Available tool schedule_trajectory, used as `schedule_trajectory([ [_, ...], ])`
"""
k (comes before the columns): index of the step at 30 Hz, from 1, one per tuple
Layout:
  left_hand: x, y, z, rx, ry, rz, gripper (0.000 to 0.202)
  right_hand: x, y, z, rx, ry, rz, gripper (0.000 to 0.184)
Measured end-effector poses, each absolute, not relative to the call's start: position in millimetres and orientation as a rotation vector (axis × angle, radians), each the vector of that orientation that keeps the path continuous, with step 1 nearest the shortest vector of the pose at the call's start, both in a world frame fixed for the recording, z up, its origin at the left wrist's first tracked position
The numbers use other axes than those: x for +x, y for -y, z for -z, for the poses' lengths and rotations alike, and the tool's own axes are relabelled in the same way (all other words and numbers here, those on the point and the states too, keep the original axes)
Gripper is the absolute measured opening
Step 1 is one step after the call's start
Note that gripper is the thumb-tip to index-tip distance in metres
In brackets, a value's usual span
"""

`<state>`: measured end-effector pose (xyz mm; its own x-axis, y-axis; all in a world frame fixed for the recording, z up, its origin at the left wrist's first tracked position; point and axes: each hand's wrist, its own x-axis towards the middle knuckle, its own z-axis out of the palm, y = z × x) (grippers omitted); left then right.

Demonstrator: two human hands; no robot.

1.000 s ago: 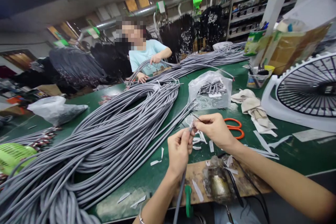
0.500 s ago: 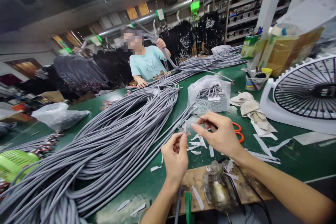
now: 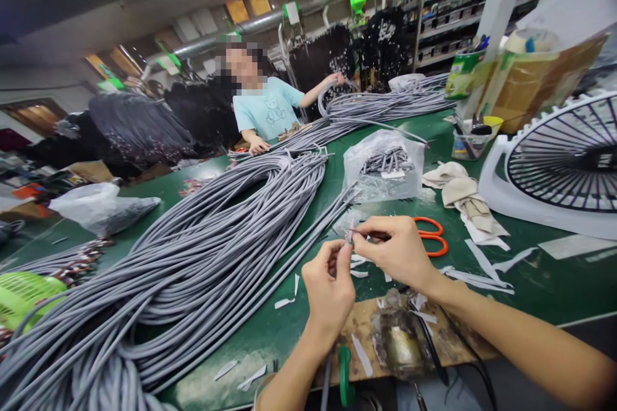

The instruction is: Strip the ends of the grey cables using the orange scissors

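My left hand (image 3: 330, 286) is closed in a pinch on the end of a grey cable (image 3: 326, 377), whose lower length hangs below the wrist. A pale, pinkish tip (image 3: 349, 231) sticks up past my left fingertips. My right hand (image 3: 400, 253) is closed too, its thumb and fingers touching that tip. A thin dark piece shows at its fingertips, too small to name. Just behind my right hand lie orange-handled scissors (image 3: 434, 237). Cut strips of white tape or paper (image 3: 475, 279) are scattered around both hands.
A big coil of grey cable (image 3: 231, 231) covers the left side. Behind my hands sits a plastic bag of short cable pieces (image 3: 383, 164). A white fan (image 3: 569, 160) and cloth gloves (image 3: 457, 192) are at right. A wooden board (image 3: 366, 327) bears a soldering-stained metal block (image 3: 402, 340). Across the table, a person (image 3: 270, 109) handles cables.
My right hand has moved left and down, closing its gap to the cable end in my left hand. Across the table, the person's raised hand has moved to the right with the cable.
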<state>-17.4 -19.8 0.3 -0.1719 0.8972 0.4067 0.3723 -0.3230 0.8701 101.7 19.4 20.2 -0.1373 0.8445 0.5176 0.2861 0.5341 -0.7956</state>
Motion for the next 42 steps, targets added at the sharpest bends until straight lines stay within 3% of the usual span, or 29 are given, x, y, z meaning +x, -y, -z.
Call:
schedule_trajectory([
  [7, -19.3, 19.2, -5.6, 1.116, -0.889, -1.258, 0.036, 110.8, -39.9, -21.5, -0.884, 1.331, -1.053, 0.019],
  [10, -20.9, 18.2, -7.8, 1.009, -0.744, -1.161, 0.038, 116.3, -40.5, -28.1, -0.575, 1.588, -1.295, 0.028],
  [12, -21.1, 17.9, -8.7, 0.946, -0.669, -1.139, 0.039, 115.4, -37.7, -29.9, -0.526, 1.701, -1.345, 0.020],
  [16, -17.0, 18.7, -7.9, 0.890, -0.667, -1.197, 0.039, 106.5, -28.9, -24.6, -0.691, 1.548, -1.050, 0.024],
  [19, -12.5, 18.7, -6.8, 0.878, -0.720, -1.266, 0.038, 102.2, -22.1, -16.9, -0.727, 1.569, -0.672, 0.017],
  [24, -12.2, 14.5, -6.4, 0.777, -0.784, -1.344, 0.040, 102.0, -16.5, -9.2, -0.467, 1.757, -0.177, 0.015],
  [30, -20.2, 13.5, -8.1, 0.931, -0.888, -1.489, 0.025, 102.1, -17.5, -15.7, -0.691, 1.732, -0.561, 0.009],
  [35, -29.8, 15.7, -12.6, 0.986, -0.789, -1.358, 0.034, 100.7, -30.8, -14.7, -0.856, 1.671, -1.006, 0.017],
  [42, -30.7, 16.3, -11.4, 1.134, -0.832, -1.294, 0.030, 110.3, -30.7, -25.5, -0.778, 1.640, -0.948, 0.024],
])
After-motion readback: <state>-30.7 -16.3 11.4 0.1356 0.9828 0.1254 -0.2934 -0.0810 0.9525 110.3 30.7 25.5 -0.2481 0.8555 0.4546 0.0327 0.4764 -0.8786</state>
